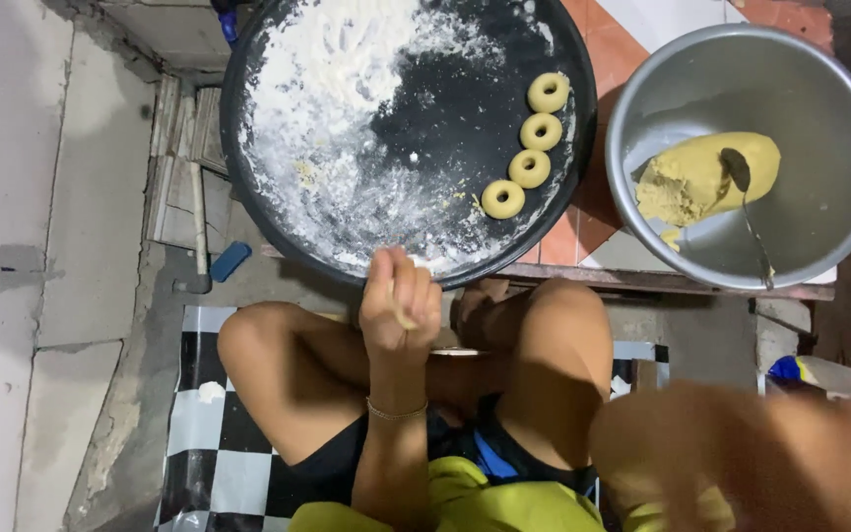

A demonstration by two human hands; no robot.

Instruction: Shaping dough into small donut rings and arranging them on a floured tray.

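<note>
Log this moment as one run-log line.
left hand: closed on dough bit | right hand: blurred, near camera | black tray: four dough rings, flour

Home floor cooking spot: floured black tray [248,148], steel bowl [839,118] w/ dough [701,172], bare concrete.

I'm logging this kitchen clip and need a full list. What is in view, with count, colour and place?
round tray: one, black, dusted with white flour, top centre.
dough rings: four, pale yellow, in a row on the tray's right side.
metal bowl: one, silver, top right.
dough lump: one, yellow, inside the bowl.
spoon: one, metal, resting on the dough lump, handle toward the bowl's near rim.
checkered mat: one, black and white, bottom left under the legs.
blue object: one, small, on the floor left of the tray; kind unclear.
left hand: closed on a small dough piece at the tray's near edge.
right hand: blurred, bottom right.
</note>
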